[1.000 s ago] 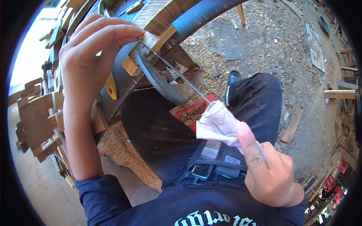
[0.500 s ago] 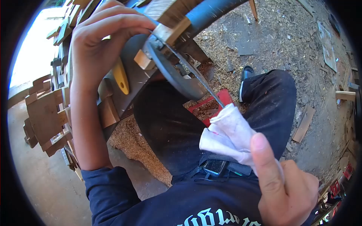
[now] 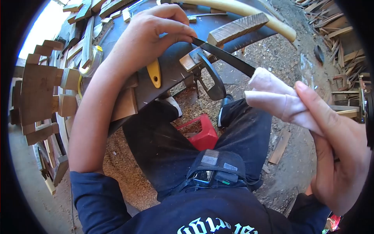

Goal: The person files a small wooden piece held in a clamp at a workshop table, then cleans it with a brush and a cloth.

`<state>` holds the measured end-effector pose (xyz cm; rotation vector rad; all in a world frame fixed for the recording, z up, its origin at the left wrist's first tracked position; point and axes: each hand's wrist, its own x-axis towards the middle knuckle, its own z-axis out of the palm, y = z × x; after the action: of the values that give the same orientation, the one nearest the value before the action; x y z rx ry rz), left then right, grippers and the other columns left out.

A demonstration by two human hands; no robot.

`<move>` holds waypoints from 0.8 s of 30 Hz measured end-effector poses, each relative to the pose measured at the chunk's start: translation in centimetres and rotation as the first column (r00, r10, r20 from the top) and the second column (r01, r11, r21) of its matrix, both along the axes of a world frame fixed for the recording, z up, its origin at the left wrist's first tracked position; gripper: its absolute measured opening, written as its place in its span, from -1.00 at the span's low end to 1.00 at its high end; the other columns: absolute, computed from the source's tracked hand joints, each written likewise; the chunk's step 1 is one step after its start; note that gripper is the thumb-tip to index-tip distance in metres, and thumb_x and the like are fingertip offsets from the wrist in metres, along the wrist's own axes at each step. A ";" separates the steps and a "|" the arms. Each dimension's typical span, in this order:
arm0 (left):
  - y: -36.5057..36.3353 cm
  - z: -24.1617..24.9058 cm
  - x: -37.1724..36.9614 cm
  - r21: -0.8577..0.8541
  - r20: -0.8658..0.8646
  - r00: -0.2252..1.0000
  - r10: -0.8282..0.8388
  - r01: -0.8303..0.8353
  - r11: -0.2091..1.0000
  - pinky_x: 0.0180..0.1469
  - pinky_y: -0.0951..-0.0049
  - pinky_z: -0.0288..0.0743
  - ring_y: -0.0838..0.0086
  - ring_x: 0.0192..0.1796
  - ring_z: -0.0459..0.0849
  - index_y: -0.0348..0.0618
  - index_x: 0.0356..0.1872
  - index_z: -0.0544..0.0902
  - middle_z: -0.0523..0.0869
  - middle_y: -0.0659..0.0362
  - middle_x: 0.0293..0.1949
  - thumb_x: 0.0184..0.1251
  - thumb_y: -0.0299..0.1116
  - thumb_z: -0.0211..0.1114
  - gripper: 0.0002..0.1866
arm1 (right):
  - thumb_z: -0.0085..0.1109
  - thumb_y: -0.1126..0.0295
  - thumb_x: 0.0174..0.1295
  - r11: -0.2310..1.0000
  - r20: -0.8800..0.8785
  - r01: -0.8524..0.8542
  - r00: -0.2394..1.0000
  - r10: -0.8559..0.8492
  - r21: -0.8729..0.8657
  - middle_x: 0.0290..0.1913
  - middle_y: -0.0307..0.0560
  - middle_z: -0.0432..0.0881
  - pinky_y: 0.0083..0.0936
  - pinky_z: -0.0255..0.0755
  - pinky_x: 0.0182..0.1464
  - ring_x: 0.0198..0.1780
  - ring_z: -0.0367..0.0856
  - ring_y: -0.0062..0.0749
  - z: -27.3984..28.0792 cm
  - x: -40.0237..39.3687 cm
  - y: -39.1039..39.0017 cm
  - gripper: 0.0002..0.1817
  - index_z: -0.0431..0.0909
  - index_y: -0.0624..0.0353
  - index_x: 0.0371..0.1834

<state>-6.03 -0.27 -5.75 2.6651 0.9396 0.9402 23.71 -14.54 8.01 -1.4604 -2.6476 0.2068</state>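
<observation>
A dark flat file (image 3: pixel 233 58) spans the space between my hands, above the table edge. My left hand (image 3: pixel 159 31) pinches its far end between thumb and fingers. My right hand (image 3: pixel 335 128) is closed around the near end, which is wrapped in white cloth (image 3: pixel 278 95). Just below the blade, a C-clamp (image 3: pixel 213 76) grips the table edge, with a small wood block (image 3: pixel 189 60) by its upper jaw. A curved wood piece (image 3: pixel 237 29) with rough grain lies beyond the file. Under my left wrist rests a yellow-handled tool (image 3: pixel 154 74), partly hidden.
The dark table (image 3: pixel 171 74) holds wood offcuts and a long pale curved piece (image 3: pixel 249 15). A tape measure (image 3: pixel 91 60) sits left of my forearm. Stacked wood (image 3: pixel 41 93) stands at the left. Below, a red plastic object (image 3: pixel 200 132) lies between my legs amid wood shavings.
The view has shifted, showing more table. My right hand and the cloth-wrapped end have risen and moved right. The file now shows its broad face rather than a thin edge.
</observation>
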 end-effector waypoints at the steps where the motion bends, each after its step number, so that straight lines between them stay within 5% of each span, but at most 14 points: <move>1: 0.2 -0.3 -0.1 0.021 0.013 1.000 -0.008 0.008 1.000 -0.09 0.40 0.64 0.37 -0.14 0.76 -0.10 -0.18 0.87 0.71 0.20 -0.19 0.22 -0.51 0.50 -0.85 | 0.06 0.72 0.28 1.000 0.013 -0.029 1.000 0.029 0.009 -0.21 0.21 0.71 -0.36 0.56 -0.26 -0.25 0.75 -0.08 0.5 0.0 0.2 -0.45 0.55 0.33 0.38; 8: 0.7 -1.3 -0.5 0.090 0.115 0.993 0.007 -0.017 0.996 -0.04 0.37 0.66 0.32 -0.11 0.78 -0.14 -0.16 0.85 0.74 0.18 -0.19 0.30 -0.47 0.48 -0.87 | -0.03 0.72 0.33 0.982 0.113 -0.188 0.976 0.185 0.022 0.00 0.26 0.74 -0.35 0.58 -0.17 -0.06 0.77 -0.06 3.1 -1.3 1.9 -0.49 0.52 0.34 0.37; 10: 1.2 -1.0 -0.8 0.122 0.187 0.982 0.015 -0.038 0.992 -0.03 0.35 0.66 0.32 -0.10 0.78 -0.15 -0.15 0.84 0.75 0.18 -0.17 0.32 -0.47 0.47 -0.87 | 0.00 0.71 0.29 0.993 0.204 -0.112 0.974 0.102 0.039 -0.07 0.26 0.74 -0.32 0.55 -0.17 -0.17 0.75 -0.01 3.3 -2.3 1.7 -0.44 0.51 0.25 0.39; 14: 0.8 -1.0 -1.1 0.101 0.165 0.986 0.030 -0.047 0.994 0.01 0.34 0.66 0.31 -0.07 0.78 -0.20 -0.14 0.82 0.75 0.16 -0.13 0.35 -0.49 0.45 -0.88 | -0.01 0.66 0.26 0.958 0.080 0.139 0.989 -0.122 -0.250 -0.14 0.29 0.71 -0.19 0.53 -0.16 -0.25 0.71 0.10 0.0 -2.1 -0.2 -0.37 0.39 0.20 0.47; 18: 0.6 -0.6 -1.0 0.099 0.119 0.992 0.031 -0.043 0.994 0.04 0.33 0.65 0.30 -0.05 0.78 -0.19 -0.14 0.81 0.75 0.16 -0.13 0.36 -0.51 0.43 -0.89 | 0.07 0.58 0.38 0.977 -0.175 0.052 0.981 -0.089 -0.206 -0.15 0.32 0.72 -0.09 0.57 -0.14 -0.20 0.74 0.29 -5.0 -1.9 -0.7 -0.44 0.36 0.28 0.47; 24: 0.3 0.4 -1.0 0.073 0.049 0.997 0.060 -0.064 0.995 0.00 0.36 0.64 0.32 -0.07 0.77 -0.19 -0.13 0.81 0.77 0.16 -0.10 0.37 -0.52 0.42 -0.89 | 0.15 0.48 0.42 0.993 -0.179 0.054 0.981 -0.073 -0.107 -0.30 0.20 0.73 -0.10 0.62 -0.37 -0.38 0.76 0.12 -9.5 -1.4 -0.3 -0.66 0.46 0.34 0.21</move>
<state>-6.98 0.04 -5.35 2.6765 1.0017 1.0668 22.30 -14.81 -1.51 -1.4750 -2.4740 0.4529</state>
